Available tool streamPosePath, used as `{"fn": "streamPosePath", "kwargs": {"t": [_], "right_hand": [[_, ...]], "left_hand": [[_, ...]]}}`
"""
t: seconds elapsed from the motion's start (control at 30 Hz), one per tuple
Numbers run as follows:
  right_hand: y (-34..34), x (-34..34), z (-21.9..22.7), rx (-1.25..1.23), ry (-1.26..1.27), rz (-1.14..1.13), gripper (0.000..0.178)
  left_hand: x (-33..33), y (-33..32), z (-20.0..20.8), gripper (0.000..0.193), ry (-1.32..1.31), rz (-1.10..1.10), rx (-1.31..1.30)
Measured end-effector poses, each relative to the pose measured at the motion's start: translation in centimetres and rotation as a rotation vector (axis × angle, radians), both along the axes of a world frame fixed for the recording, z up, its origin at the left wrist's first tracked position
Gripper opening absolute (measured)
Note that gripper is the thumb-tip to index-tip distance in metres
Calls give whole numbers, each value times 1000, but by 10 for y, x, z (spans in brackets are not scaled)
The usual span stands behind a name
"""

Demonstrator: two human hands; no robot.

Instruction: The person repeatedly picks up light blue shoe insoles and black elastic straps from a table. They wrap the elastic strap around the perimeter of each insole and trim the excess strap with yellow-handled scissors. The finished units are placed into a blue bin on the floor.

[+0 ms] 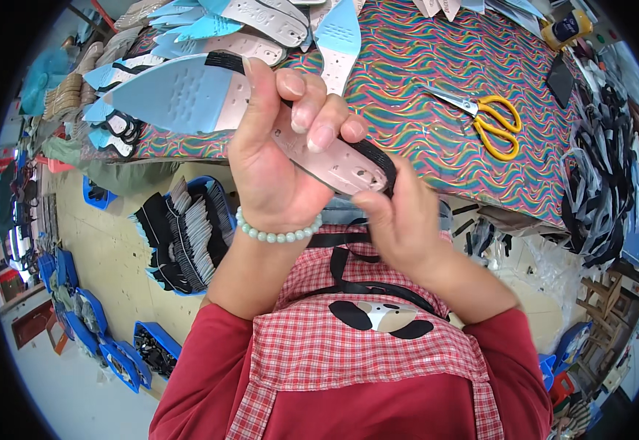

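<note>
A shoe insole (169, 94), light blue at the toe and pink toward the heel, is held up in front of me. Black ribbed strip (363, 155) runs along part of its edge and around the heel. My left hand (279, 150), with a pale green bead bracelet (279, 236) at the wrist, grips the insole's middle, fingers curled over it. At the heel end, my right hand (411, 227) pinches insole and strip between thumb and fingers; those fingertips are partly hidden. Beyond, yellow-handled scissors (475, 108) lie partly spread on the table's patterned cloth (400, 88).
Blue and pink insoles (261, 26) are heaped at the table's far left. Black and grey strips (601, 176) hang in a tangle at the right edge, near a yellow bottle (567, 29). Lower left, a blue crate (220, 194) holds stacked dark and grey pieces (184, 231).
</note>
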State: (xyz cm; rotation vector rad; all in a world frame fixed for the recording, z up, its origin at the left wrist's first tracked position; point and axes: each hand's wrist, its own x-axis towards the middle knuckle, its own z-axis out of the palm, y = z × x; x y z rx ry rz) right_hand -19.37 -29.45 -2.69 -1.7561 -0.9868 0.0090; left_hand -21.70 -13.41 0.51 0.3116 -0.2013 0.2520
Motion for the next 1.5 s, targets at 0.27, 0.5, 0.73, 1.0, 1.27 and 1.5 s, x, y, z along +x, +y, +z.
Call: {"fn": "streamPosePath", "kwargs": {"t": [0.27,0.5,0.73,1.0,1.27,1.5], "right_hand": [[-18,61,40,-139,-38,98,26],[-21,83,97,-291,-423,128,21],[-18,70,107,-497,-388,336,22],[-10,49,90,211,154,251,39],[11,13,28,397,114,0,12],[15,25,32,326,60,13,12]], "left_hand": [[-40,-3,-2,26,509,358,1430],[-44,6,56,24,78,736,1934],[-21,45,56,21,-171,480,2092],[-51,0,45,26,312,139,1441],[-43,-30,24,37,429,411,910],[-29,-22,14,46,369,315,905]]}}
